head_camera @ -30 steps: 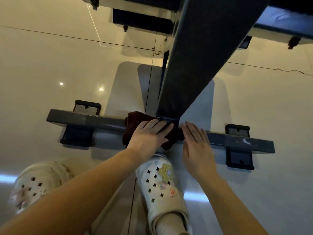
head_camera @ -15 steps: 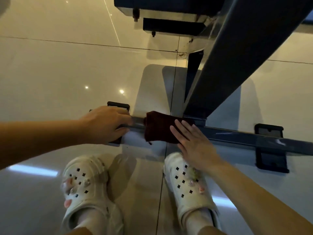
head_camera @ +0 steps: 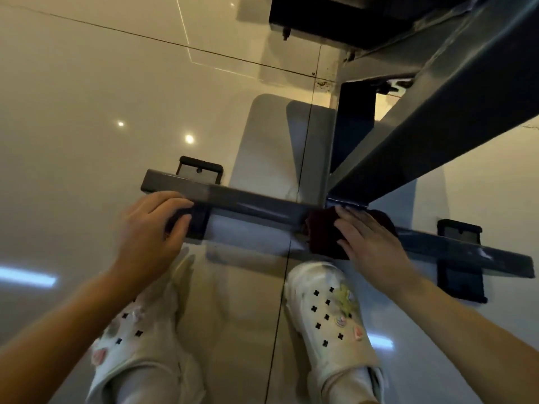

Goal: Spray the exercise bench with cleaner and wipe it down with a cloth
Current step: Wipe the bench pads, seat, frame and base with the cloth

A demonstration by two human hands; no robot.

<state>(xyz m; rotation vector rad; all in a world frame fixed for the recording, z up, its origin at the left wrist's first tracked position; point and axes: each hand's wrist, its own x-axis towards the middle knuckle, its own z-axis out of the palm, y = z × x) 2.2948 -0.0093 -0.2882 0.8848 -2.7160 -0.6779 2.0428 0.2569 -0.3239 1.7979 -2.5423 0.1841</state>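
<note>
The exercise bench's grey floor crossbar [head_camera: 256,207] runs left to right in front of my feet. Its slanted grey frame beam [head_camera: 423,135] rises from the bar's middle toward the upper right. A dark red cloth [head_camera: 320,234] is draped over the bar just below that joint. My right hand [head_camera: 370,246] lies on the cloth with straight fingers, pressing it against the bar. My left hand [head_camera: 151,228] grips the bar's left part at the black foot, fingers over the top and thumb below. No spray bottle is in view.
Black rubber feet [head_camera: 199,170] [head_camera: 459,234] stick out under the bar on both sides. My white clogs [head_camera: 332,313] [head_camera: 137,345] stand on the glossy tiled floor [head_camera: 87,112] close to the bar. More dark bench frame [head_camera: 320,18] hangs at the top.
My left hand left the cloth and moved left to grip the bar. My right hand took over the cloth and slid it right along the bar to the beam joint.
</note>
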